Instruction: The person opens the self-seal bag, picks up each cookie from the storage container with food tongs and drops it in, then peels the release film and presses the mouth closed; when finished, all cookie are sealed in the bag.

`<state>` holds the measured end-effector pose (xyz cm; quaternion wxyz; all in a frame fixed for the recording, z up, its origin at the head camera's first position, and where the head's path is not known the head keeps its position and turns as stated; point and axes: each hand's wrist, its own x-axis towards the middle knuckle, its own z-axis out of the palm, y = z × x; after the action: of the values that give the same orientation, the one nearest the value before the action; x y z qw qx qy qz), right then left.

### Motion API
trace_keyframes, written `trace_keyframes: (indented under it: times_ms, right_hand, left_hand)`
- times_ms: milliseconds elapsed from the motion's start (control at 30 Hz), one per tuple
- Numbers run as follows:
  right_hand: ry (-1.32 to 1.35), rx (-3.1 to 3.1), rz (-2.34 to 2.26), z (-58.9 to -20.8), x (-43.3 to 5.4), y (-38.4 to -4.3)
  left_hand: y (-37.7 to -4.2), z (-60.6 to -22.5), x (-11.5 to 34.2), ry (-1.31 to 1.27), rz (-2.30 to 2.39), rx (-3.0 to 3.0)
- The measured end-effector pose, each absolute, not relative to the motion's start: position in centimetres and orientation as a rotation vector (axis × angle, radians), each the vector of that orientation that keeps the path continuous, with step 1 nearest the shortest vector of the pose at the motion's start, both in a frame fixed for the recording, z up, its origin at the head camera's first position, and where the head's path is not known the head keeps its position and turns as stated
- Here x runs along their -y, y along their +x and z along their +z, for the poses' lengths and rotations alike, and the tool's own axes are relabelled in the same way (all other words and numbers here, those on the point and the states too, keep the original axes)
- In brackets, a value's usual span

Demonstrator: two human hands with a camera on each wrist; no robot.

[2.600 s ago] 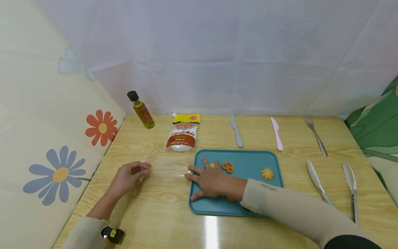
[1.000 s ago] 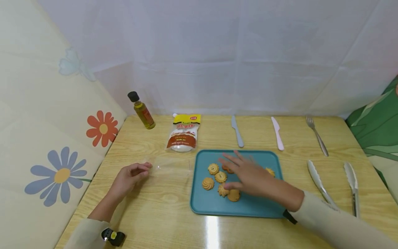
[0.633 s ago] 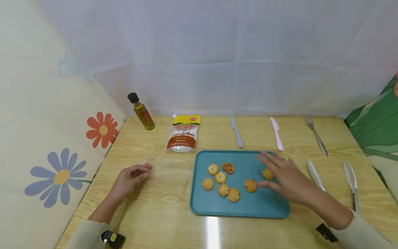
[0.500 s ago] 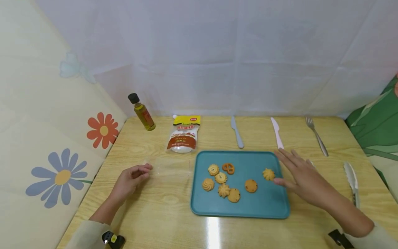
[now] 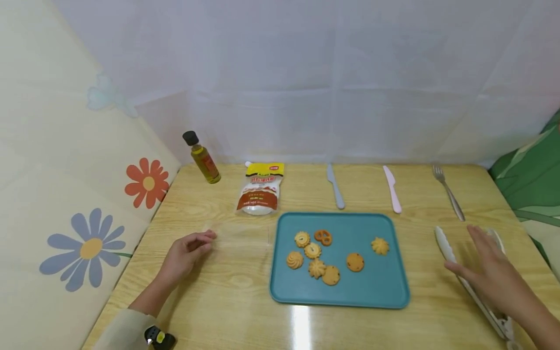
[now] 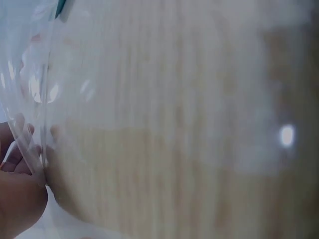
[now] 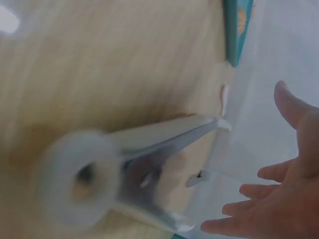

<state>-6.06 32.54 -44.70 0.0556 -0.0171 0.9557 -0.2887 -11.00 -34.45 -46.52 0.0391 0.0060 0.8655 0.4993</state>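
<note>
My left hand (image 5: 185,255) pinches the edge of a clear plastic bag (image 5: 242,238) at the left of the table; in the left wrist view the transparent film (image 6: 30,94) runs between thumb and fingers. My right hand (image 5: 498,277) is held over the metal tongs (image 5: 446,245) at the far right, fingers extended and thumb apart, with nothing in its grasp. The right wrist view shows the tongs' ring end (image 7: 79,179) near the camera and their arms spread. Between the hands lies a teal tray (image 5: 376,291) with several cookies (image 5: 317,268) and a pretzel (image 5: 323,237).
Behind the bag stand an oil bottle (image 5: 204,163) and a yellow-topped pouch (image 5: 259,189). A grey-blue knife (image 5: 336,187), a pink knife (image 5: 392,189) and a fork (image 5: 449,192) lie along the back. A white cloth (image 5: 332,82) hangs behind the table.
My right hand has left the tray's left side and the bag's edge, swept right over the cookies, and now is above the tongs. My left hand keeps its place at the bag.
</note>
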Motion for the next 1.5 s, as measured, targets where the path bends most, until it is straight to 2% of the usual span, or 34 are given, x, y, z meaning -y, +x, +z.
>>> trace_keyframes:
  times_ms: [300,1067,1500]
  right_hand:
    - [0.125,-2.807,-0.750,-46.4,-35.2,-4.7]
    - [0.110,-3.032,-0.548,-48.8,-35.9,-3.8]
    - [0.037,-2.875,-0.743,-46.9,-36.1,-4.2]
  left_hand:
    - [-10.7,-47.5,34.2,0.110,1.691,-2.690]
    - [-10.5,-48.1,34.4,0.180,1.754,-2.687]
    - [-10.5,-47.9,34.4,0.179,1.738,-2.688]
